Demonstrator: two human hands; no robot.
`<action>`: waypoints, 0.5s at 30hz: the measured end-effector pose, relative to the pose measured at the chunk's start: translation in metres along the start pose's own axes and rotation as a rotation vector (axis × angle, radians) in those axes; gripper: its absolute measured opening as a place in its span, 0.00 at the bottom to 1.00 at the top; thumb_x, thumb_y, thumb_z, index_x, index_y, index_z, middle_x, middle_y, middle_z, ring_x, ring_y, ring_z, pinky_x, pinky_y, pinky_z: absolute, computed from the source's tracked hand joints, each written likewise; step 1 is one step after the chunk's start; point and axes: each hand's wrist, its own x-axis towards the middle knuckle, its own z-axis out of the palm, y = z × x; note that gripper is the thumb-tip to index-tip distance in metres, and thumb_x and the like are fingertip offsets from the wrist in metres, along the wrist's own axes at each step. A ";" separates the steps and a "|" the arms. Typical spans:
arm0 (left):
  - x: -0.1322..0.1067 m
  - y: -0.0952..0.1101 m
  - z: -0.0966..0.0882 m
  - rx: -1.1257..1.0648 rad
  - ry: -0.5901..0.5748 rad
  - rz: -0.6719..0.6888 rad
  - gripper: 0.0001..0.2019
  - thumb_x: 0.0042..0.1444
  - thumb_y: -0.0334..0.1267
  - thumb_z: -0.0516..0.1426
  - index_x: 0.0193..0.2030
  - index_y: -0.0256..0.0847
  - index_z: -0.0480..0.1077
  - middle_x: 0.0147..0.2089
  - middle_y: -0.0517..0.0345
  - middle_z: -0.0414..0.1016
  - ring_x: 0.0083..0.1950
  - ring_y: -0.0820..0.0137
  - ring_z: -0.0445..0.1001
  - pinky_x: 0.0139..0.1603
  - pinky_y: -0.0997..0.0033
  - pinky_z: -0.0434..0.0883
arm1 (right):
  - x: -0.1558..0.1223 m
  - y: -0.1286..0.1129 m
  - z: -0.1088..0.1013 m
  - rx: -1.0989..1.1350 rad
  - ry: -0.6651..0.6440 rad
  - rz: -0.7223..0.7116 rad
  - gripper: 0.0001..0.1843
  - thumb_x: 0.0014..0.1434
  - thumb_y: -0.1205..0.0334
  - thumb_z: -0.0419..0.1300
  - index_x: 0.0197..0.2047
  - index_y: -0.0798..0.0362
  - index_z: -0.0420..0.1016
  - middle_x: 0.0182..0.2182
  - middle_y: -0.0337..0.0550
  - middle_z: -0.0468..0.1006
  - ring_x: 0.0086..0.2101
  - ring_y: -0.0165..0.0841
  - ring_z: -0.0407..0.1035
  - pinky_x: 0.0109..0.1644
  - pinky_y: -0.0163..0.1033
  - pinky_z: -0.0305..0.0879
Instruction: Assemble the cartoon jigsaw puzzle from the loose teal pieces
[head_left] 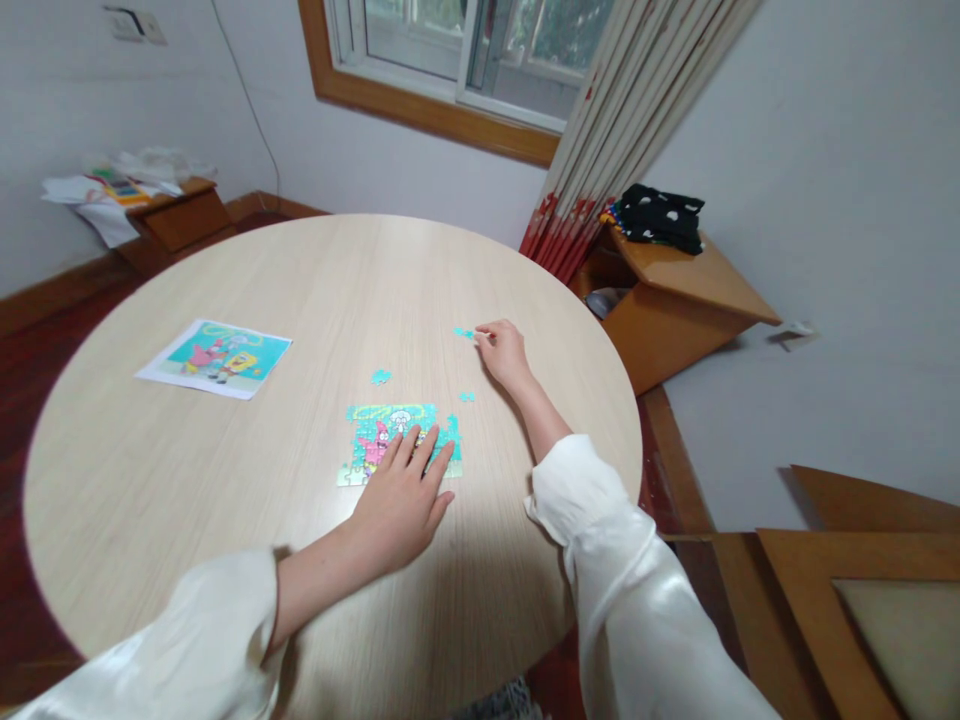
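Note:
A partly assembled jigsaw puzzle [367, 440] with cartoon figures on teal lies on the round table. My left hand [401, 490] rests flat over its lower right part, fingers spread, hiding some of the picture. Farther off to the right, my right hand [504, 352] is curled with thumb and forefinger pinched at a small teal puzzle piece [463, 332]. The fingertips partly cover that piece. One loose cluster of teal pieces [381, 377] lies behind the puzzle, and another small teal piece [466, 397] sits behind its right corner.
The wooden table [300, 260] carries a printed reference picture [217, 357] at the left. Beyond its right edge stands a wooden cabinet [660, 300] with dark cloth [660, 217] on top. A wooden chair [810, 580] is at lower right; a curtain [622, 110] hangs by the window.

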 end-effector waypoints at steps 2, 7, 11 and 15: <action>0.000 0.000 0.000 0.000 0.005 -0.002 0.25 0.65 0.44 0.46 0.65 0.35 0.61 0.69 0.40 0.56 0.68 0.47 0.56 0.65 0.46 0.57 | 0.009 -0.004 0.007 -0.039 -0.045 -0.004 0.07 0.53 0.67 0.62 0.37 0.57 0.80 0.37 0.52 0.76 0.41 0.38 0.69 0.52 0.47 0.62; 0.000 0.001 0.000 -0.015 0.004 -0.004 0.25 0.64 0.44 0.48 0.65 0.34 0.61 0.69 0.39 0.57 0.68 0.47 0.56 0.65 0.47 0.56 | 0.017 -0.001 0.014 -0.070 -0.141 0.004 0.06 0.54 0.70 0.60 0.31 0.55 0.79 0.32 0.48 0.76 0.37 0.36 0.69 0.48 0.45 0.64; 0.000 0.000 0.001 -0.015 0.016 -0.007 0.25 0.64 0.44 0.48 0.65 0.35 0.61 0.69 0.41 0.57 0.68 0.48 0.56 0.65 0.47 0.56 | 0.016 0.002 0.010 -0.074 -0.152 -0.053 0.10 0.55 0.73 0.57 0.33 0.56 0.79 0.34 0.49 0.77 0.38 0.36 0.69 0.49 0.45 0.64; 0.000 0.000 0.000 -0.013 0.003 -0.005 0.25 0.65 0.45 0.47 0.65 0.35 0.61 0.69 0.40 0.57 0.68 0.48 0.56 0.64 0.47 0.57 | 0.015 -0.002 0.008 -0.109 -0.182 -0.045 0.09 0.56 0.72 0.56 0.34 0.56 0.79 0.35 0.50 0.76 0.38 0.37 0.69 0.50 0.45 0.63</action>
